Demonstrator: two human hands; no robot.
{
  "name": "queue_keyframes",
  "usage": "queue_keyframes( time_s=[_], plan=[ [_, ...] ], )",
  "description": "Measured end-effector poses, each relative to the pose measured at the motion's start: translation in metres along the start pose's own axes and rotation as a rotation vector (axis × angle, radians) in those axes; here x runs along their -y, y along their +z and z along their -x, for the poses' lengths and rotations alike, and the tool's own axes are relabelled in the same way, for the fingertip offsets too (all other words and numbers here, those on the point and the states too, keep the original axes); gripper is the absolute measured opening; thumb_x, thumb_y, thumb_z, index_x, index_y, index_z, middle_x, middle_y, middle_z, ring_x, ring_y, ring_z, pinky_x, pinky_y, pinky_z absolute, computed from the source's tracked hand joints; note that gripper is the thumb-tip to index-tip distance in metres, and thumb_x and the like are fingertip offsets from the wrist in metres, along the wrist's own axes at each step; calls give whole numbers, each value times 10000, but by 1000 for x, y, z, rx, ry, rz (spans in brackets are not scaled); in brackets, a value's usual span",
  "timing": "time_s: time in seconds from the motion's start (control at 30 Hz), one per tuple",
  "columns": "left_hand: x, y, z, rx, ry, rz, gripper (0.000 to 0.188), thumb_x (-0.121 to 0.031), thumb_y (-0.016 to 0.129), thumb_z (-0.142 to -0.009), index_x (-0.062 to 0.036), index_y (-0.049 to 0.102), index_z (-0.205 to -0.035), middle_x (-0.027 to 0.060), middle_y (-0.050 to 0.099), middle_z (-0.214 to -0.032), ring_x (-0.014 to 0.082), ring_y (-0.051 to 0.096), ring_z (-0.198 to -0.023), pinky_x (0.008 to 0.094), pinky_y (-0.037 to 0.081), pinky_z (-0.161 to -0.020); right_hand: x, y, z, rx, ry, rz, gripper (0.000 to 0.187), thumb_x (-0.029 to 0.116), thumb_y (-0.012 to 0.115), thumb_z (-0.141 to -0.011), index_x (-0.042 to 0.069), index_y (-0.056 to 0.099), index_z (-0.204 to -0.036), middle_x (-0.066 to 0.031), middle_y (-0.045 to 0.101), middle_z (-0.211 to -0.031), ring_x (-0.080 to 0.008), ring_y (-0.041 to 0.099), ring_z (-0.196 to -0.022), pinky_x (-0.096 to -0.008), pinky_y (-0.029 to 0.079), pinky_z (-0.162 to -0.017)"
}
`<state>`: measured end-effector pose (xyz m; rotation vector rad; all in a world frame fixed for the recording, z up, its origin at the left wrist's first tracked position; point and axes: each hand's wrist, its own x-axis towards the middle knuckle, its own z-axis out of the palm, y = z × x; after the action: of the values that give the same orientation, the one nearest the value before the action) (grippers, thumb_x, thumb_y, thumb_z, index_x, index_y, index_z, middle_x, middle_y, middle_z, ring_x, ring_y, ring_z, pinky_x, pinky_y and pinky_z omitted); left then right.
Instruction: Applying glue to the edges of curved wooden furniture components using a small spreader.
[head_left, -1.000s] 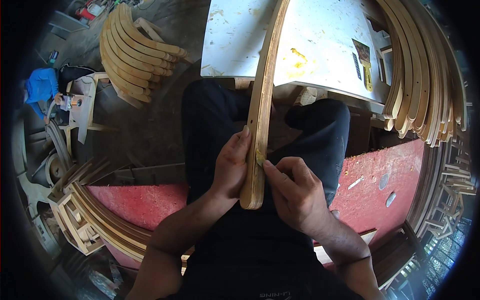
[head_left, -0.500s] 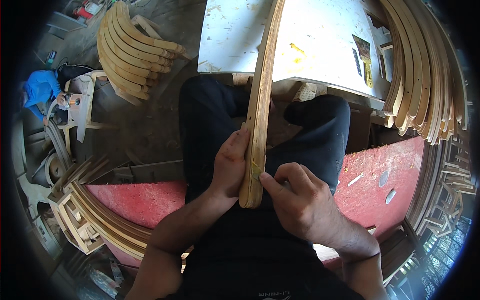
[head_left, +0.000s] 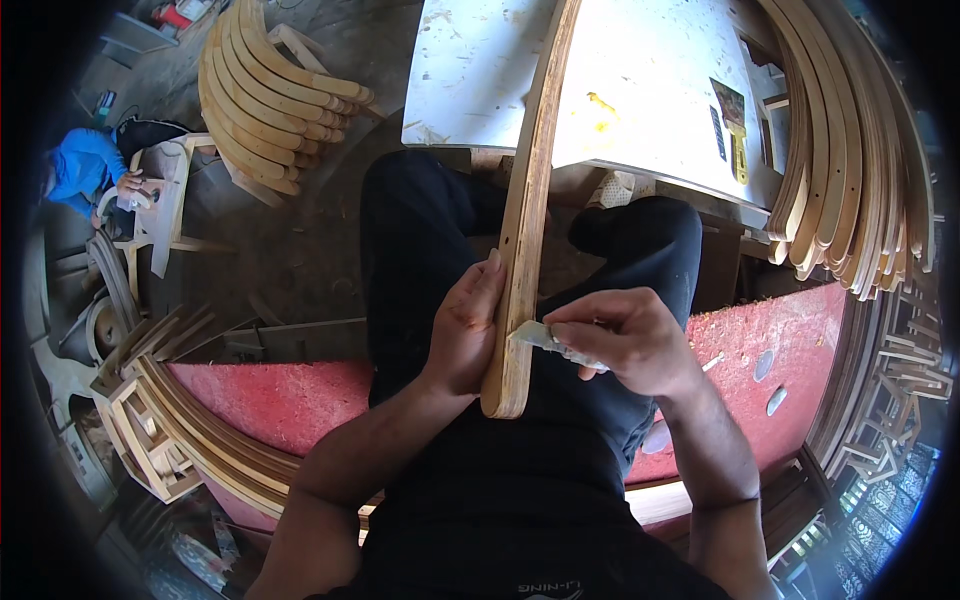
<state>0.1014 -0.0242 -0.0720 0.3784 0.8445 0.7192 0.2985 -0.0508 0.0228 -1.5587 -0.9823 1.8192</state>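
A long wooden slat [head_left: 527,215] with a rounded near end runs away from my lap, its far part over the white tabletop. My left hand [head_left: 464,325] is closed around its left side near the rounded end, with the thumb up along the wood. In my right hand [head_left: 632,342] is a small putty knife [head_left: 534,337], pinched between thumb and fingers. The tip of its pale blade meets the upper face of the slat, just right of my left hand. The fingers partly hide the handle.
The white board [head_left: 460,70] bears a smear of yellow putty [head_left: 601,112] and a yellow-handled scraper [head_left: 738,150]. Curved wooden parts [head_left: 835,140] are stacked at right, more [head_left: 265,100] at far left. Red surfaces [head_left: 270,395] flank me. A person in blue [head_left: 85,165] works on a wooden frame.
My right hand has lifted and turned, so the putty knife's blade now shows over the slat. The yellowish patch seen under the thumb no longer shows there. My left hand keeps its hold.
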Motion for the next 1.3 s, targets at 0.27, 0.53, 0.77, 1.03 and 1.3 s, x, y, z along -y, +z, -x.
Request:
queue_keyframes(
  time_s=[0.27, 0.53, 0.77, 1.03, 1.3],
  plan=[
    [0, 0, 4, -29, -59, 58, 502, -495, 397, -1120, -38, 604, -1122, 57, 651, -792, 125, 653, -604, 241, 534, -524, 20, -16, -27, 159, 51, 276, 183, 102, 734, -964, -46, 769, -1065, -70, 724, -754, -96, 673, -621, -215, 531, -548],
    [0, -4, 3, -34, -81, 51, 490, -507, 405, -1115, -61, 608, -1127, 36, 623, -803, 112, 624, -608, 257, 530, -530, 22, -17, -18, 44, -210, 465, 134, 55, 731, -946, -33, 776, -1036, -70, 708, -747, -104, 647, -603, -252, 496, -542],
    [-2, -1, 2, -8, -68, 43, 477, -503, 409, -1114, -70, 606, -1088, 50, 636, -753, 127, 623, -578, 257, 533, -533, -5, 11, -16, -184, -706, 562, 310, -100, 725, -881, -12, 724, -1177, -102, 673, -963, -161, 665, -764, -282, 508, -597],
    [-9, 1, 5, 28, -39, 57, 467, -481, 395, -1123, -63, 602, -1112, 39, 630, -744, 123, 632, -588, 254, 537, -537, -18, 22, -7, -239, -965, 943, 391, -10, 818, -753, 70, 757, -1131, -37, 606, -955, -172, 652, -816, -326, 518, -654],
    [-15, 5, 8, 7, -63, 25, 471, -479, 387, -1126, -61, 602, -1135, 47, 632, -747, 118, 640, -613, 247, 537, -540, -21, 29, 8, -211, -1023, 1017, 388, 94, 833, -718, 93, 779, -1103, -2, 601, -982, -140, 644, -872, -309, 502, -682]
  ],
)
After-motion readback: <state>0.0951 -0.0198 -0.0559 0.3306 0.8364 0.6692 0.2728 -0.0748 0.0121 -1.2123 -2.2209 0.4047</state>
